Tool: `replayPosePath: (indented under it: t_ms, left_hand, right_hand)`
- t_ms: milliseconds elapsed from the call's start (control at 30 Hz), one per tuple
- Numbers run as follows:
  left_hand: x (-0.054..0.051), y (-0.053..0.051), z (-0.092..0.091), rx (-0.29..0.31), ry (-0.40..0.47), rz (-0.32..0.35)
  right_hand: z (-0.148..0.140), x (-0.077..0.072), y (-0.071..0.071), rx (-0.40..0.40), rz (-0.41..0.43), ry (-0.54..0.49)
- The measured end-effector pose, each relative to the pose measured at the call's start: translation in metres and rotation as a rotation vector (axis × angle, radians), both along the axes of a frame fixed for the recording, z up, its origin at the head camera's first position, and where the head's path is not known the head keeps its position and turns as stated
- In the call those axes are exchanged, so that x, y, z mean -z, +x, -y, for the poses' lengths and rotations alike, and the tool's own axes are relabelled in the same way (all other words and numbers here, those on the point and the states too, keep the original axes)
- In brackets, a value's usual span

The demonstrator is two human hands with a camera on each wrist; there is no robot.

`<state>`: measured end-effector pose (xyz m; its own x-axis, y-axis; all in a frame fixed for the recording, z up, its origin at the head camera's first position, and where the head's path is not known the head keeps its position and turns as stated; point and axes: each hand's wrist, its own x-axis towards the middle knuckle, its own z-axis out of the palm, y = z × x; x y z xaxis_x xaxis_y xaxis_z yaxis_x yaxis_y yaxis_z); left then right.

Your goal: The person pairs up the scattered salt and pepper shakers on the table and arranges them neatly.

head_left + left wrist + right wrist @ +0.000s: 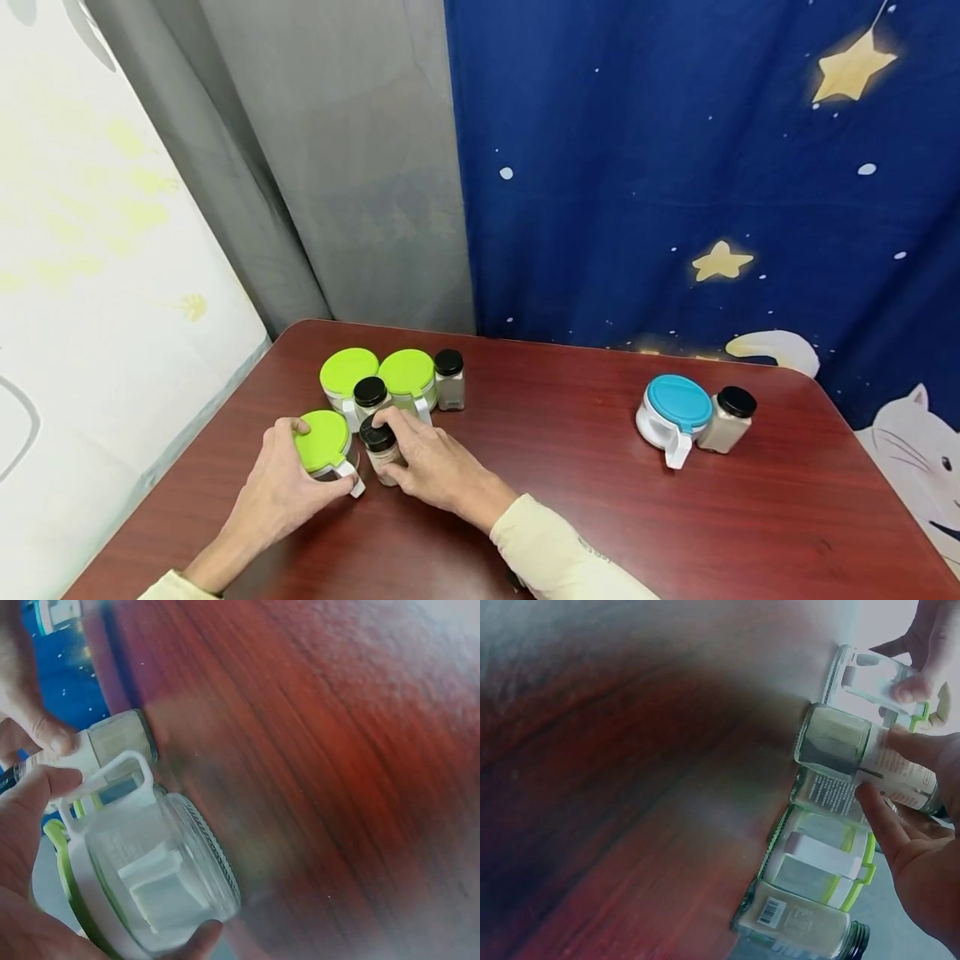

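Observation:
My left hand (273, 490) grips a glass jar with a green lid (322, 440), fingers at its far side and thumb by its white handle. In the left wrist view, this clear jar (161, 877) looks nearly empty apart from a pale patch. Just to its right, my right hand (442, 473) holds a black-capped spice jar (379, 437) between thumb and fingers. Pale contents and a printed label show on that spice jar (836, 742) in the right wrist view. Behind them stand two more green-lidded jars (348, 371) and another black-capped spice jar (371, 393).
A further black-capped spice jar (450, 382) stands at the right end of the green-lidded group. Across the brown table (555, 450), a blue-lidded jar (678, 404) with a white handle sits beside a black-capped jar (726, 421). Curtains (600, 167) hang behind the table.

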<state>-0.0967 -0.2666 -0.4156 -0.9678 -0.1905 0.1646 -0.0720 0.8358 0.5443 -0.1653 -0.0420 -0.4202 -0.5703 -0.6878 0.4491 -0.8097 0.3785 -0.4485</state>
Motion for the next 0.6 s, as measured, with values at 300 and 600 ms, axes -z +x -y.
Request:
replayPosePath:
  t_ms: [300, 600]
  left_hand:
    - [-0.006, 0.008, -0.001, 0.151, -0.005, -0.140]
    - [-0.013, 0.027, -0.006, 0.228, 0.012, -0.063]
  right_hand:
    - [-0.007, -0.009, -0.002, -0.014, 0.027, -0.087]
    - [-0.014, -0.013, 0.008, -0.030, -0.025, -0.057]
